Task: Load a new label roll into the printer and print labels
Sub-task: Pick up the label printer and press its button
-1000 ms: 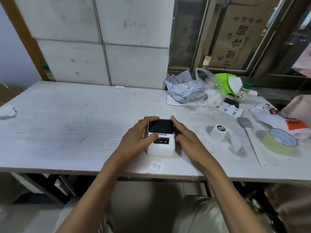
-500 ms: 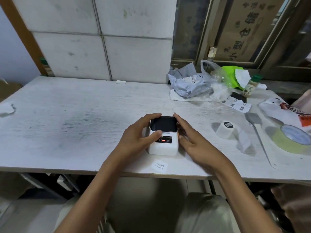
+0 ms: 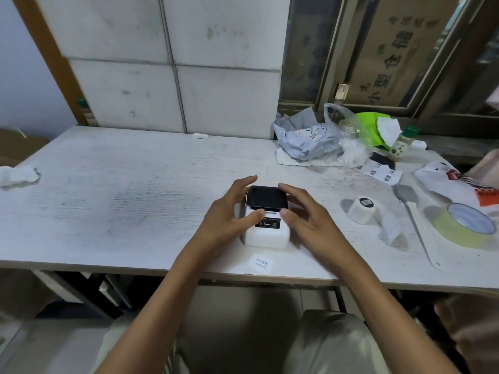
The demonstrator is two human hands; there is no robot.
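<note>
A small white label printer point(image 3: 266, 234) with a black lid point(image 3: 268, 198) stands near the table's front edge. My left hand point(image 3: 229, 215) grips its left side, thumb pressed on the dark front panel. My right hand point(image 3: 306, 215) holds the right side, fingers over the lid's corner and thumb at the front edge. A white label roll point(image 3: 360, 213) lies to the right, apart from the printer, with a loose strip trailing toward me. A printed label reading "welcome" point(image 3: 260, 263) lies flat in front of the printer.
A yellowish tape roll point(image 3: 464, 224) and a long metal spatula point(image 3: 411, 214) lie at the right. Crumpled bags point(image 3: 310, 141), a small bottle point(image 3: 402, 144) and printed papers point(image 3: 380, 171) crowd the back right. A crumpled tissue point(image 3: 17, 176) sits far left.
Both hands stay on the printer. My right thumb has come forward to the printer's front edge and the fingers have spread a little; the view has tilted slightly.
</note>
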